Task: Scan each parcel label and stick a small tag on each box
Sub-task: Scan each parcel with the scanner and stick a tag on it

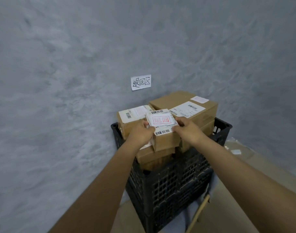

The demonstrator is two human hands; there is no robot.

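A small cardboard box (166,140) lies on top of a pile of parcels in a black plastic crate (170,184). Its top bears a shipping label with barcodes, and over that a white tag (161,120) with red characters. My left hand (141,132) pinches the tag's left edge, with a bit of white paper under its fingers. My right hand (186,126) pinches the tag's right edge against the box. A larger box (184,105) with a white label sits behind at the right, and another labelled box (132,118) behind at the left.
The crate stands in a corner of a grey plaster wall. A handwritten paper sign (141,82) is stuck to the wall above the parcels. Flat cardboard (241,155) lies to the right of the crate, and a wooden stick (198,214) leans near its lower right.
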